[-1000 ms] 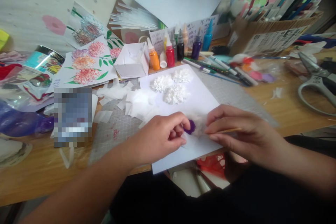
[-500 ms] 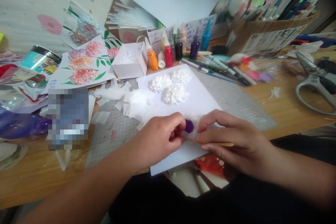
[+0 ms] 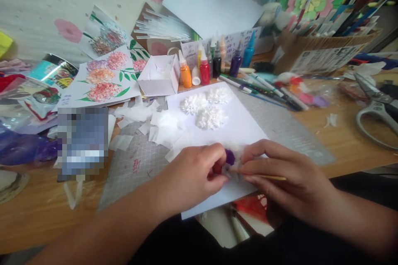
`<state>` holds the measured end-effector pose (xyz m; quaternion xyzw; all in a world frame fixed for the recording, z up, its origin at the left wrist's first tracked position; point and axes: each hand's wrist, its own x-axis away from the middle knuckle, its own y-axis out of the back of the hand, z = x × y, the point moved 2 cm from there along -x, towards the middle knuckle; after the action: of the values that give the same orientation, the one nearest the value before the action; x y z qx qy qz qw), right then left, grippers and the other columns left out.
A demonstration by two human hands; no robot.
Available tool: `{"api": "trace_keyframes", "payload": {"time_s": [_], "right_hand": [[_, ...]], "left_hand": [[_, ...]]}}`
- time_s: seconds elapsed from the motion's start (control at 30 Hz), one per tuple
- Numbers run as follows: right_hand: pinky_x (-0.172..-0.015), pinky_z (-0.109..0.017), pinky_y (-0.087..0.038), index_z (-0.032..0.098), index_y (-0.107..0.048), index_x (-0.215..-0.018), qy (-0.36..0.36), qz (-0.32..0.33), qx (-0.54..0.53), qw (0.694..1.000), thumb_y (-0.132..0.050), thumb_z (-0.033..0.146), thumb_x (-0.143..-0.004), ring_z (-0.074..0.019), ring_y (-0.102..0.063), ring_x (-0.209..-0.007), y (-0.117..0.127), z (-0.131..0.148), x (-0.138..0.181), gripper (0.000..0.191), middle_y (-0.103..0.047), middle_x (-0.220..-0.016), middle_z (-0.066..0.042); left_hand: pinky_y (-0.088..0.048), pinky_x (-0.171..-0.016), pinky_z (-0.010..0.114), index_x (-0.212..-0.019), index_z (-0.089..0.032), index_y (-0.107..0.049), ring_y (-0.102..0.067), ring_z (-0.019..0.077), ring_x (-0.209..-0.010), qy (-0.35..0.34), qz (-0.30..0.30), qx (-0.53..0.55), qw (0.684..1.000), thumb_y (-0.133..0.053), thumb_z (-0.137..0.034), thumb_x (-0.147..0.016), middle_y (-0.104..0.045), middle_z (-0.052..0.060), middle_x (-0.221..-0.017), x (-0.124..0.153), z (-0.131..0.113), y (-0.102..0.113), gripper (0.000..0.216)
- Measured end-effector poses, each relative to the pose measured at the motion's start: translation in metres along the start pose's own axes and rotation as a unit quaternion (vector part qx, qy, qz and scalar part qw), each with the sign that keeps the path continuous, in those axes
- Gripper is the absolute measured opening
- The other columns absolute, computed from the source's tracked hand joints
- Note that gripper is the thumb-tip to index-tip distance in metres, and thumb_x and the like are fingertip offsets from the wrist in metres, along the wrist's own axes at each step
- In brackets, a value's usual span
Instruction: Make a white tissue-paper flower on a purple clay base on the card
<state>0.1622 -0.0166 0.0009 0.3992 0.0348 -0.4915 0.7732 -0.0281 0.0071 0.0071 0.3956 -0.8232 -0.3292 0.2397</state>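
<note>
Two hands are meeting over a white paper sheet (image 3: 241,128) on a crowded counter (image 3: 342,143).
The fingers of the left hand (image 3: 192,178) are pinching a small purple piece (image 3: 230,156) above the sheet's near edge; the fingers of the right hand (image 3: 280,180) are pressing together around a thin wooden stick (image 3: 275,177) beside it; white tissue flowers (image 3: 207,109) are lying farther up the sheet.

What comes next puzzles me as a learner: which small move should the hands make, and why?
Probably press the purple bit against the stick: the left hand pinches it beside the right hand, which grips that stick over the white sheet.
</note>
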Motion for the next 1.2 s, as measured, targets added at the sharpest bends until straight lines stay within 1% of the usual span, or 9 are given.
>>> {"api": "trace_keyframes", "payload": {"time_s": [0.27,0.5,0.57,0.67,0.77,0.9,0.97,1.13,1.2], "right_hand": [[-0.066,-0.021,-0.051,0.019,-0.064,-0.101,0.009,0.007,0.018,1.000,-0.052,0.007,-0.086,-0.0124,-0.061,-0.081,0.000,0.002,-0.003,0.022,-0.059,-0.092,-0.007],[-0.064,-0.023,-0.051,0.020,-0.064,-0.101,0.001,0.009,-0.011,1.000,-0.054,0.007,-0.085,-0.0132,-0.061,-0.079,0.005,0.000,-0.004,0.023,-0.060,-0.090,-0.006],[-0.067,-0.025,-0.052,0.021,-0.064,-0.098,-0.013,-0.014,-0.029,0.999,-0.057,0.008,-0.084,-0.0154,-0.062,-0.082,0.011,0.001,-0.005,0.020,-0.062,-0.089,-0.006],[-0.069,-0.029,-0.054,0.025,-0.062,-0.097,-0.011,-0.042,-0.023,0.999,-0.056,0.009,-0.084,-0.0192,-0.063,-0.088,0.018,0.002,-0.005,0.021,-0.065,-0.091,-0.004],[-0.067,-0.030,-0.055,0.027,-0.061,-0.097,-0.011,-0.048,-0.002,0.999,-0.055,0.011,-0.085,-0.0210,-0.062,-0.091,0.021,0.002,-0.003,0.021,-0.065,-0.092,-0.004],[-0.064,-0.028,-0.054,0.028,-0.061,-0.097,-0.008,-0.056,0.011,0.998,-0.057,0.013,-0.084,-0.0204,-0.061,-0.090,0.024,-0.001,0.000,0.020,-0.064,-0.093,-0.003],[-0.063,-0.028,-0.055,0.028,-0.061,-0.098,0.003,-0.052,0.020,0.998,-0.058,0.012,-0.083,-0.0206,-0.061,-0.090,0.025,-0.002,0.001,0.022,-0.064,-0.093,-0.003],[-0.059,-0.031,-0.055,0.029,-0.061,-0.098,0.005,-0.060,0.023,0.998,-0.058,0.015,-0.084,-0.0232,-0.062,-0.088,0.024,-0.002,0.000,0.021,-0.065,-0.093,-0.004],[-0.059,-0.032,-0.055,0.030,-0.061,-0.099,0.010,-0.062,0.018,0.998,-0.058,0.016,-0.084,-0.0234,-0.063,-0.088,0.022,-0.001,-0.001,0.021,-0.065,-0.092,-0.004]], "left_hand": [[-0.039,-0.054,0.019,-0.080,-0.022,-0.057,-0.052,0.0080,-0.059,0.040,0.023,0.040,0.998,-0.061,-0.026,-0.078,-0.060,-0.006,-0.069,0.005,0.007,0.003,0.006],[-0.040,-0.056,0.019,-0.080,-0.021,-0.065,-0.055,0.0078,-0.061,-0.010,0.065,0.040,0.997,-0.056,-0.022,-0.081,-0.063,-0.004,-0.070,0.007,0.008,0.020,0.009],[-0.041,-0.055,0.019,-0.078,-0.021,-0.064,-0.054,0.0085,-0.060,0.009,0.011,0.036,0.999,-0.055,-0.027,-0.082,-0.062,-0.004,-0.068,0.009,0.019,0.037,0.011],[-0.038,-0.051,0.021,-0.076,-0.021,-0.062,-0.051,0.0098,-0.056,0.078,-0.131,-0.053,0.987,-0.057,-0.032,-0.080,-0.057,-0.004,-0.062,0.013,0.042,0.066,0.013],[-0.038,-0.055,0.023,-0.076,-0.020,-0.063,-0.051,0.0114,-0.059,0.090,-0.122,-0.161,0.975,-0.059,-0.031,-0.075,-0.057,-0.002,-0.066,0.016,0.056,0.081,0.011],[-0.040,-0.065,0.026,-0.083,-0.021,-0.062,-0.054,0.0147,-0.072,0.022,-0.043,-0.201,0.978,-0.062,-0.034,-0.072,-0.060,0.000,-0.082,0.015,0.057,0.080,0.018],[-0.039,-0.066,0.027,-0.086,-0.021,-0.060,-0.053,0.0154,-0.073,0.022,-0.026,-0.205,0.978,-0.063,-0.037,-0.071,-0.059,0.000,-0.084,0.014,0.055,0.076,0.022],[-0.037,-0.063,0.028,-0.083,-0.020,-0.058,-0.053,0.0173,-0.075,0.092,-0.060,-0.201,0.973,-0.060,-0.042,-0.074,-0.058,0.001,-0.082,0.010,0.055,0.067,0.024],[-0.037,-0.063,0.028,-0.079,-0.020,-0.059,-0.053,0.0170,-0.074,0.091,-0.061,-0.209,0.972,-0.058,-0.037,-0.076,-0.057,0.001,-0.081,0.008,0.054,0.064,0.017]]}}
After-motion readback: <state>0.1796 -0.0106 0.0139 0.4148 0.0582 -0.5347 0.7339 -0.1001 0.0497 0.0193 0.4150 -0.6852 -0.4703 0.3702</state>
